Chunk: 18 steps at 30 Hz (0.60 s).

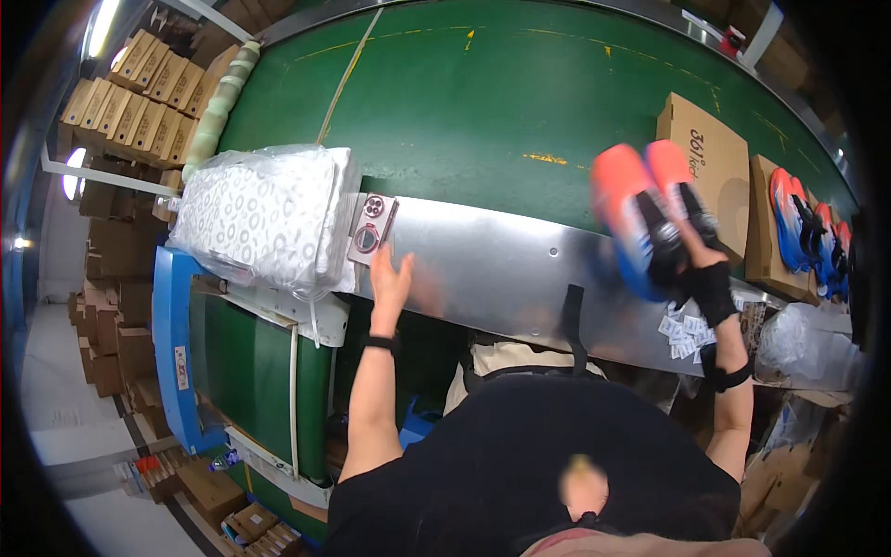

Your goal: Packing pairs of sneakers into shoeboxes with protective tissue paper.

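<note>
My right hand (696,265), with a black support wrapped round its wrist, grips a pair of coral, white and blue sneakers (624,190) with black straps. The pair is lifted over the steel ledge and smeared by motion. Over on the left, my left hand (390,277) holds nothing, its fingers apart. Just beyond its fingertips lies a phone (372,229) in a pinkish case, beside a stack of white sheets with a grey ring pattern (264,212) in clear plastic.
Beyond the steel ledge (483,246) runs a green conveyor belt (436,111). A brown shoebox (710,172) stands on it at right, near more sneakers (794,223) in another box. Small white packets (685,332) lie by my right forearm. A blue frame (176,353) rises at left.
</note>
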Available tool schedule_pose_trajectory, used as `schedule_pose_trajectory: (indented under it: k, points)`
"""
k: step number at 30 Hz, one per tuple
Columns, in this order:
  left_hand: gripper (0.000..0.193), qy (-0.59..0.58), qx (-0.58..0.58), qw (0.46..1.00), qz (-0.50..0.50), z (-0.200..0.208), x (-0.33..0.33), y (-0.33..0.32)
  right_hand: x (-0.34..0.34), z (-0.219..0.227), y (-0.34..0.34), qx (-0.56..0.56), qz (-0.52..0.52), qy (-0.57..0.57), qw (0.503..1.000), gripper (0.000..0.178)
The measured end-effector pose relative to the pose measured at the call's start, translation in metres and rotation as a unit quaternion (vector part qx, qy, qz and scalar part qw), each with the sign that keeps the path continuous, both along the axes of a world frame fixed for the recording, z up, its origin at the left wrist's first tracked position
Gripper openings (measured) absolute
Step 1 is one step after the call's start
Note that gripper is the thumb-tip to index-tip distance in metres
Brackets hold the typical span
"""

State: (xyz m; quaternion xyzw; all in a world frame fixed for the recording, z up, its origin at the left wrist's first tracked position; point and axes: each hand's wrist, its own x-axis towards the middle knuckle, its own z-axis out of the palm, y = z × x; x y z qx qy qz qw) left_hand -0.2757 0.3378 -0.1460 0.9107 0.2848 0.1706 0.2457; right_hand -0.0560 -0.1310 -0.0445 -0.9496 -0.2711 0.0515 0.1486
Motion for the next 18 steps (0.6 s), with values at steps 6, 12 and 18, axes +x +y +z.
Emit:
schedule_pose_trajectory:
  k: [6, 12, 18]
  points:
    - [0.067, 0.218, 0.154, 0.963, 0.029, -0.024, 0.037, 0.068, -0.075, -0.007, 0.141, 0.127, 0.271, -0.049, 0.953, 0.05]
    - [0.071, 0.245, 0.22, 0.942, 0.064, -0.029, 0.028, 0.061, -0.106, -0.025, 0.174, 0.176, 0.149, -0.16, 0.96, 0.028]
    - [0.037, 0.01, 0.034, 0.991, -0.131, -0.006, 0.034, 0.023, -0.188, -0.049, 0.108, 0.24, 0.259, 0.16, 0.922, 0.016]
